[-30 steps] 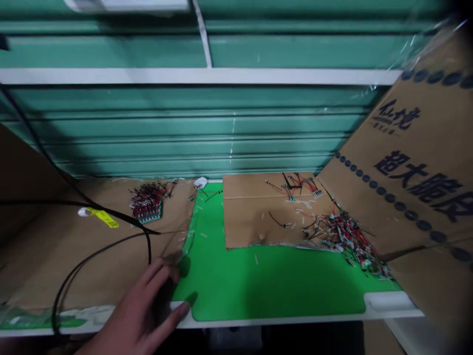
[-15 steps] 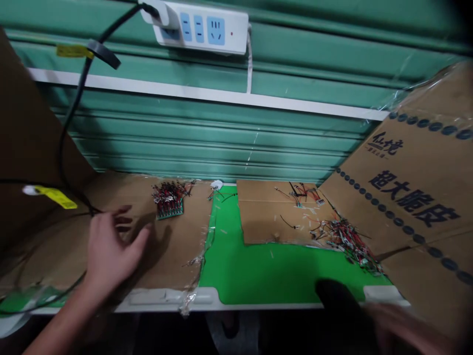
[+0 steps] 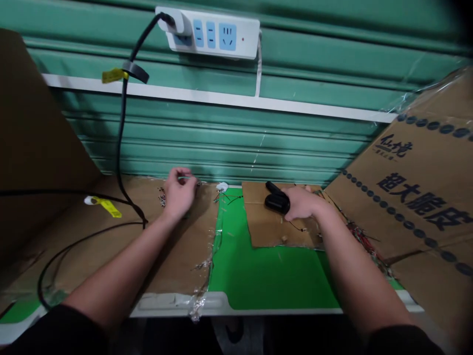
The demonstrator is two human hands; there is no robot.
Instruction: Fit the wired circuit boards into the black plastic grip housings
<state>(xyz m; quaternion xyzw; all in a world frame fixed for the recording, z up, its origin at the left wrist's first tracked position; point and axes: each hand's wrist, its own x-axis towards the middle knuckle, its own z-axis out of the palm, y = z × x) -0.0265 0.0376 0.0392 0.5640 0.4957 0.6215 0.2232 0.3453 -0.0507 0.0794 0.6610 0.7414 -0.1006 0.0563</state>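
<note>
My left hand is over the left cardboard sheet, fingers curled and thumb and fingertips closed together; whatever they pinch is too small to make out. It covers most of a bunch of small red and black wires, whose left edge still shows. On the right, my right hand is closed around a black tool with a rounded body and a slimmer upper arm, of a kind I cannot tell. The tool is above the right cardboard sheet, and the hand hides the wires behind it.
A heap of wires lies against the printed cardboard wall at right. The black cable hangs from the power strip and loops across the left side. Single wires lie near the back edge of the green tabletop.
My left hand has moved right and away from me onto the wire bunch, its fingers closing. My right hand has come up from the front edge to the right cardboard with the black tool.
</note>
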